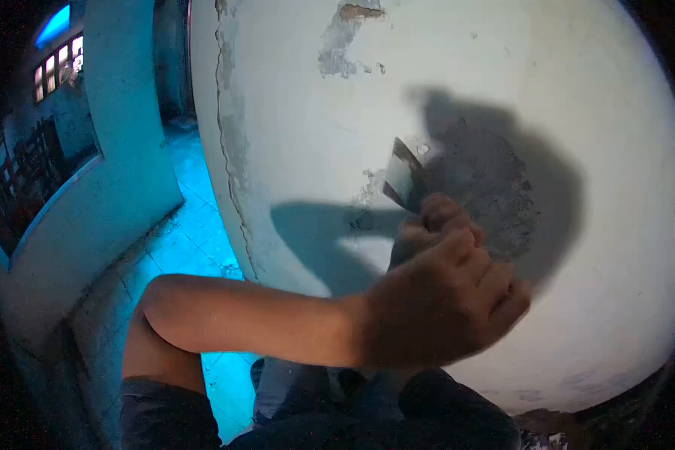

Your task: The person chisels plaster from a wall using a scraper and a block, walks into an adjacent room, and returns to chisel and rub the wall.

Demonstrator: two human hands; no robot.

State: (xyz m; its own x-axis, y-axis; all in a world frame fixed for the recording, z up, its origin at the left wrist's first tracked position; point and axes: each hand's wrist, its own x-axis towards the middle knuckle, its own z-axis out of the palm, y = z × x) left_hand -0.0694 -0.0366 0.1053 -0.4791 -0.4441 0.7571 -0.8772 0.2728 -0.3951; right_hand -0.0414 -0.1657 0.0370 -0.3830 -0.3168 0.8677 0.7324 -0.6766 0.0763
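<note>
My left hand [446, 281] is closed around a putty knife, with the handle mostly hidden by the fingers. The flat metal blade [402, 178] points up and left, close to the pale wall [292, 135]; whether it touches cannot be made out. Right of the blade is a rough grey patch [484, 176], partly in shadow. Smaller chipped spots show near the blade and higher up. My left forearm reaches across from the lower left. My right hand is not to be seen.
A long crack [221, 127] runs down the wall's left edge. Beyond it lie a blue-lit tiled floor [195, 172] and a low partition [120, 202] with an opening. My legs are at the bottom, by the wall's base. Dark rubble [544, 435] lies at the lower right.
</note>
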